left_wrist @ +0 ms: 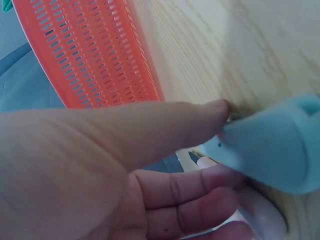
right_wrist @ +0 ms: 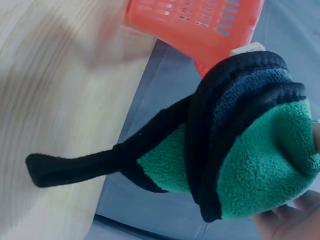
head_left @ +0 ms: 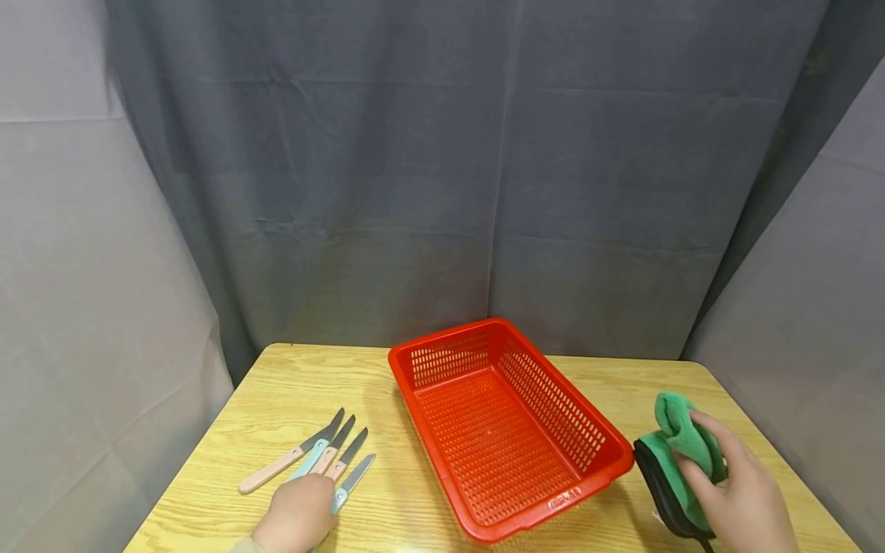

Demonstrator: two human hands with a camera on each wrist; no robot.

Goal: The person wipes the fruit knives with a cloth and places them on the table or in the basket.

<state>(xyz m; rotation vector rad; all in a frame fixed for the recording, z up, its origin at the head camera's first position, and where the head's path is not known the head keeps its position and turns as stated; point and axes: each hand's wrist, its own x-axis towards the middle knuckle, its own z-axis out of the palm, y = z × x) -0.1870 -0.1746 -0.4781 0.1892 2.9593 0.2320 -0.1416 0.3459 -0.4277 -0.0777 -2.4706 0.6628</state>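
Your L hand [head_left: 297, 511]: L half of table, over the knives; thumb & fingers pinching a light-blue knife [left_wrist: 280, 145] by its handle. Part of the grip's hidden, so exact finger placement can't be read.
Your R hand [head_left: 747, 488]: by table's R edge, thumb one side, fingers the other, gripping the green cloth [head_left: 684, 430].
Cloth: just beside basket's near R corner; whether they touch, can't tell. Folded top bunched in your grip, black trim along the edges, black loop [right_wrist: 75, 169] sticking out, approx. over the table edge in R wrist view.
Knives: 5 in a loose fan L of basket, incl. the one you're pinching; 3 pale pink handles, 2 light-blue. Blades aim at table's far edge, slanting R. Leftmost pink knife [head_left: 273, 470] sits nearest table's L edge.
Basket: red basket [head_left: 567, 495], between your hands, set askew; far end close to table's far edge, slotted walls.
Table: light wood-grain table [head_left: 200, 495], rounded far corners.
Backdrop: dark gray curtain [head_left: 346, 153] behind far edge, pale sheets [head_left: 83, 269] L & R.
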